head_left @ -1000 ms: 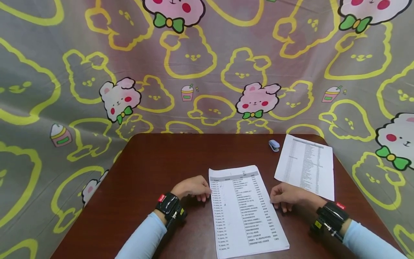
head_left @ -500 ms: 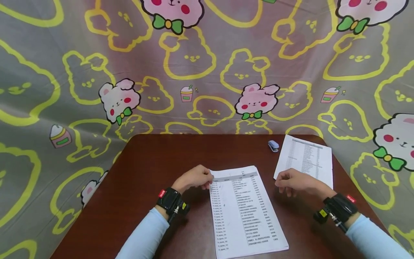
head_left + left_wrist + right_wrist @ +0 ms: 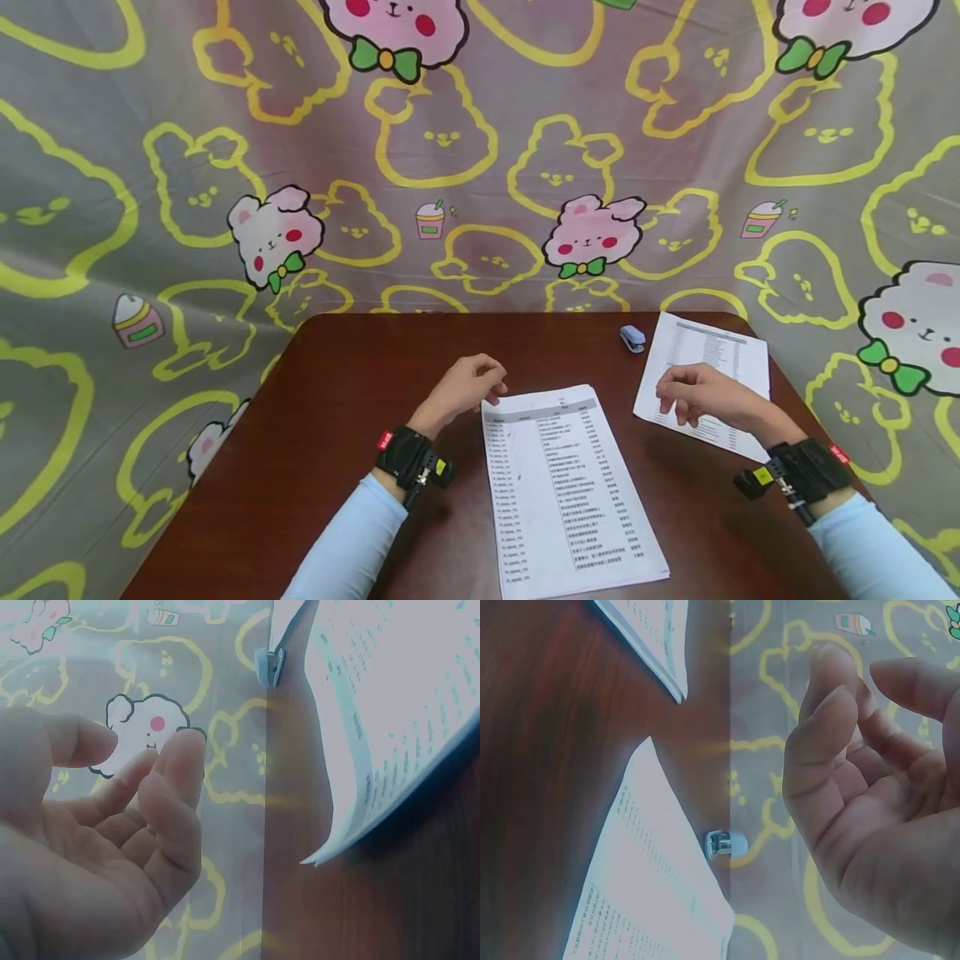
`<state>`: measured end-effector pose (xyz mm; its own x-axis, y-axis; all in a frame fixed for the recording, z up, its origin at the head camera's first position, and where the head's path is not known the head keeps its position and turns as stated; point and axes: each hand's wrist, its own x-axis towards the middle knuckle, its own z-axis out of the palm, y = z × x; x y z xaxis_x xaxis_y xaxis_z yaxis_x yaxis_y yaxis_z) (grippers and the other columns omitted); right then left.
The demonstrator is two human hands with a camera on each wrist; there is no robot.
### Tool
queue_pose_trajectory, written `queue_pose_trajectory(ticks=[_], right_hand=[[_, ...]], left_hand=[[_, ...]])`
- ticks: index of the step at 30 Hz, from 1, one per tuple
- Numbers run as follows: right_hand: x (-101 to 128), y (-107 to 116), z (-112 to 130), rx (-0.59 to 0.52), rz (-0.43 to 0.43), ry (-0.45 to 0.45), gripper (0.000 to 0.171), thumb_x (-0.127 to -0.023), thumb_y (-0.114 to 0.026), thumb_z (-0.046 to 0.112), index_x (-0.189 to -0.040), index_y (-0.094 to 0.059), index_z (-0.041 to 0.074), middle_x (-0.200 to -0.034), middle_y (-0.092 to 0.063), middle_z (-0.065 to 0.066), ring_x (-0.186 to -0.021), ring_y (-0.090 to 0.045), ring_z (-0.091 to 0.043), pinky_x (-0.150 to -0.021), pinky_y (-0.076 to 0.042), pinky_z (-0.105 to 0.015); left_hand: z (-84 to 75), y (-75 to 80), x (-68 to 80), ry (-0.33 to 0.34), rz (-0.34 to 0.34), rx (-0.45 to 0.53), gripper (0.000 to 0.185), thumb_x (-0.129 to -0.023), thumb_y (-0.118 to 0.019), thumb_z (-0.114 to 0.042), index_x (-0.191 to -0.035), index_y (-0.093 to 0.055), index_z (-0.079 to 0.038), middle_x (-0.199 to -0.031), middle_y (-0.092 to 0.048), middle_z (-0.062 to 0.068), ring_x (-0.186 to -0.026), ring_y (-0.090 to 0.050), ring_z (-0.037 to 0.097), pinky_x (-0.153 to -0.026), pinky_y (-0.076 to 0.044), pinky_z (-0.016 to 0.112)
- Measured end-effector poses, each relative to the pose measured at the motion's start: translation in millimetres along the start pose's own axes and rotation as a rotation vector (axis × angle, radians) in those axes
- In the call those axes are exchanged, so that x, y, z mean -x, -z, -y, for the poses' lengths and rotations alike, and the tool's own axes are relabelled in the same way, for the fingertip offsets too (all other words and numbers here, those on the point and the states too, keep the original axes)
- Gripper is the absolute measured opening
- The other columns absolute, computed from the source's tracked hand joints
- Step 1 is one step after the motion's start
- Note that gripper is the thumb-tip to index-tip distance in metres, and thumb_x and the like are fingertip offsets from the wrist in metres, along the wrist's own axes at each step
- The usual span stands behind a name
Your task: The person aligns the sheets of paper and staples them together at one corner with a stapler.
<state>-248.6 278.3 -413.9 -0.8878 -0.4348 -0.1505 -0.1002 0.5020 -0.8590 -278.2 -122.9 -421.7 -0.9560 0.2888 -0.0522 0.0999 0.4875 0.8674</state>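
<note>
A stack of printed sheets [image 3: 570, 500] lies on the table in front of me. My left hand [image 3: 468, 385] hovers at its top left corner, fingers loosely bent; the left wrist view shows nothing between thumb and fingers. My right hand [image 3: 701, 396] is over another printed paper [image 3: 712, 346] at the right and overlaps it in the head view. Loosely curved and holding nothing, its fingers [image 3: 821, 742] show in the right wrist view. Beyond that hand a small pale blue stapler [image 3: 632, 338] rests near the table's far edge.
The dark reddish-brown table [image 3: 390, 367] ends at the back against a grey curtain [image 3: 480, 183] with yellow cartoon outlines and pink-cheeked bunnies. The right-hand paper lies close to the table's right edge. Both wrists wear black camera bands [image 3: 408, 457].
Both hands have risen and moved forward: the left from the stack's left edge to its top left corner, the right from its right edge to above the other paper. The papers stay in place.
</note>
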Motion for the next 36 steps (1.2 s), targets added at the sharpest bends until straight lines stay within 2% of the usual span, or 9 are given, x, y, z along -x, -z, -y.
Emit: queue_pose_trajectory(ticks=[4, 9, 13, 18, 24, 30, 36], right_hand=[[0, 0, 1, -0.009, -0.007, 0.000, 0.029, -0.099, -0.056, 0.027, -0.107, -0.060, 0.000, -0.094, -0.064, -0.026, -0.064, -0.063, -0.029, -0.057, -0.053, -0.032], [1, 3, 2, -0.009, -0.027, 0.000, 0.030, -0.099, -0.057, 0.028, -0.108, -0.059, -0.001, -0.091, -0.066, -0.019, -0.063, -0.063, -0.026, -0.057, -0.053, -0.033], [4, 9, 1, -0.022, -0.049, -0.007, 0.032, -0.099, -0.058, 0.028, -0.109, -0.058, -0.001, -0.089, -0.066, -0.015, -0.062, -0.062, -0.025, -0.057, -0.054, -0.034], [8, 18, 0, -0.038, -0.093, -0.042, 0.033, -0.098, -0.059, 0.031, -0.112, -0.059, 0.000, -0.089, -0.067, -0.013, -0.063, -0.063, -0.026, -0.058, -0.054, -0.037], [11, 26, 0, -0.064, -0.127, -0.080, 0.037, -0.098, -0.059, 0.033, -0.114, -0.058, -0.001, -0.088, -0.067, -0.010, -0.064, -0.064, -0.026, -0.057, -0.054, -0.035], [11, 34, -6, -0.079, -0.144, -0.061, 0.039, -0.099, -0.058, 0.031, -0.115, -0.056, -0.005, -0.086, -0.068, -0.007, -0.062, -0.064, -0.023, -0.057, -0.053, -0.034], [12, 41, -15, -0.114, -0.157, -0.082, 0.031, -0.099, -0.057, 0.028, -0.112, -0.057, -0.001, -0.083, -0.069, -0.003, -0.061, -0.063, -0.019, -0.056, -0.052, -0.032]], left_hand=[[-3.8, -2.7, -1.8, -0.003, 0.008, -0.012, 0.029, -0.100, -0.054, -0.030, -0.120, -0.061, -0.010, -0.097, -0.072, 0.008, -0.079, -0.070, 0.019, -0.059, -0.049, 0.034], [-6.8, -3.9, -2.2, -0.007, 0.019, 0.013, 0.034, -0.100, -0.053, -0.034, -0.125, -0.055, -0.011, -0.107, -0.070, 0.015, -0.085, -0.071, 0.026, -0.056, -0.045, 0.029], [-10.1, -4.4, -2.2, -0.002, 0.013, 0.019, 0.034, -0.100, -0.053, -0.037, -0.124, -0.053, -0.013, -0.109, -0.069, 0.015, -0.086, -0.071, 0.027, -0.057, -0.046, 0.029], [-14.8, -7.5, -4.4, -0.009, 0.024, 0.019, 0.034, -0.099, -0.054, -0.037, -0.124, -0.054, -0.013, -0.109, -0.070, 0.016, -0.088, -0.072, 0.031, -0.065, -0.052, 0.040], [-19.4, -11.0, -7.4, -0.025, 0.033, 0.025, 0.035, -0.100, -0.054, -0.037, -0.124, -0.054, -0.011, -0.106, -0.070, 0.013, -0.090, -0.071, 0.035, -0.067, -0.053, 0.044], [-20.4, -12.7, -9.3, -0.021, 0.063, 0.030, 0.036, -0.100, -0.053, -0.037, -0.126, -0.054, -0.011, -0.109, -0.070, 0.016, -0.089, -0.071, 0.033, -0.066, -0.052, 0.043], [-20.3, -12.1, -11.2, -0.019, 0.076, 0.027, 0.037, -0.101, -0.052, -0.038, -0.126, -0.054, -0.011, -0.113, -0.069, 0.018, -0.088, -0.071, 0.029, -0.064, -0.052, 0.039]])
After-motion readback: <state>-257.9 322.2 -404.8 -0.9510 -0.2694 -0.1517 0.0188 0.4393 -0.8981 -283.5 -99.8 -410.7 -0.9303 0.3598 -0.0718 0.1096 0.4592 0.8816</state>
